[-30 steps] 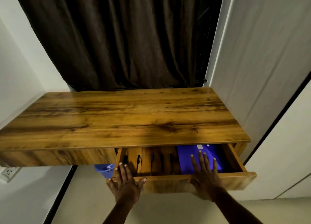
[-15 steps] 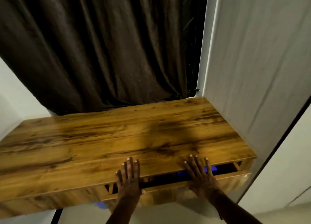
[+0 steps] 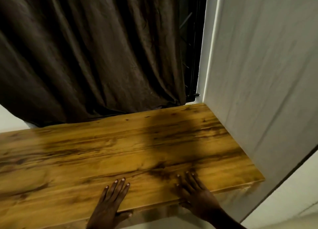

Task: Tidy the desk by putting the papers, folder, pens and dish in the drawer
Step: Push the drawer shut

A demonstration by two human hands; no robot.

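The wooden desk top fills the lower half of the view. The drawer front shows only as a thin strip under the desk's near edge, flush with it. My left hand lies flat at that edge, fingers spread over the top, thumb below the edge. My right hand lies the same way further right. Both hands hold nothing. The papers, folder, pens and dish are not visible; the drawer's inside is hidden.
A dark brown curtain hangs behind the desk. A white wall stands against the desk's right end. Pale floor shows at the bottom right.
The drawer, open a second ago with pens and a blue folder showing, has slid in under the desk top. Both hands moved forward with it, and the view tilted up.
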